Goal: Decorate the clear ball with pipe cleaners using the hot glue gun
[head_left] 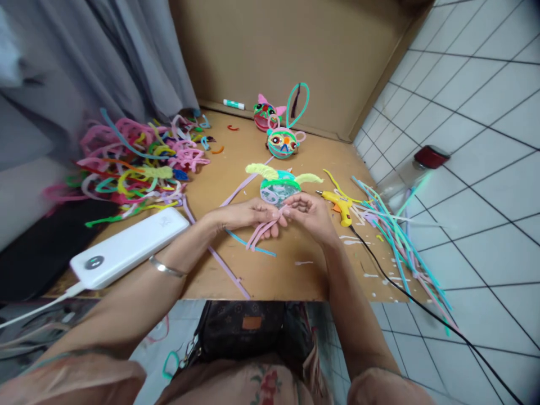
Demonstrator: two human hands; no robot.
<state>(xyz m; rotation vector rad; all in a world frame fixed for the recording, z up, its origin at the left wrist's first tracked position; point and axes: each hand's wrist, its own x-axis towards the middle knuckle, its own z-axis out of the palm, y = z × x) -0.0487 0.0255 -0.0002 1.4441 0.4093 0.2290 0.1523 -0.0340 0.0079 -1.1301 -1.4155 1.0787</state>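
Left hand (258, 214) and right hand (310, 216) are both pinching pink pipe cleaners (265, 227) between them, just this side of a green-rimmed ball (280, 192). Brown tabletop (291, 281)'s pretty cluttered, white tiled wall (485, 146) alongside.

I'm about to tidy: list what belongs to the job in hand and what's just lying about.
Probably the job's:
pink pipe cleaners, held
green-and-yellow figure
glue gun
pipe cleaner bundle

Apparently lying about:
white power bank
marker
dark handbag
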